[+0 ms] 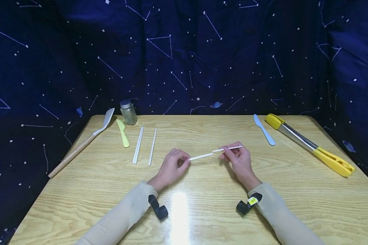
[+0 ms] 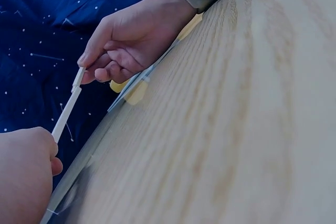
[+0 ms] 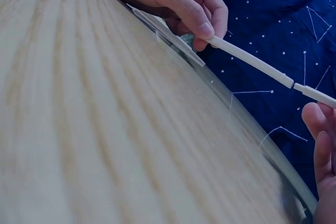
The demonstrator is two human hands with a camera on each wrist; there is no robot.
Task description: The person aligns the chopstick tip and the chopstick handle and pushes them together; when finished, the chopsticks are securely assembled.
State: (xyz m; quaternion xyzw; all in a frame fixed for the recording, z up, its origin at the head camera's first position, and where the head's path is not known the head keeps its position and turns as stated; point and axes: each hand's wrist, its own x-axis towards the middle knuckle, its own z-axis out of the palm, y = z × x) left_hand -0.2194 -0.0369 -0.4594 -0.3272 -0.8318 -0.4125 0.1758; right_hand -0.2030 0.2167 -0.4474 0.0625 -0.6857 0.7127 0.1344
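Observation:
Two white chopstick pieces are held end to end above the table. My left hand [image 1: 171, 167] pinches one chopstick piece [image 1: 201, 157] between thumb and fingertips, its free end pointing right. The other chopstick piece [image 1: 235, 147] is pinched by my right hand [image 1: 241, 165], with its end pointing left. In the right wrist view, the left piece [image 3: 254, 62] has a dark opening at its tip, and the right piece [image 3: 316, 94] has a narrower tip facing it across a small gap. Both lie nearly in line, tilted slightly up to the right in the head view.
Left on the table [image 1: 202, 129] are a turner [image 1: 79, 148], a green knife [image 1: 122, 133], a seasoning jar [image 1: 128, 113], paired white sticks [image 1: 137, 145] and a single white stick [image 1: 152, 147]. On the right lie a blue knife [image 1: 264, 130] and yellow-ended tongs [image 1: 308, 143].

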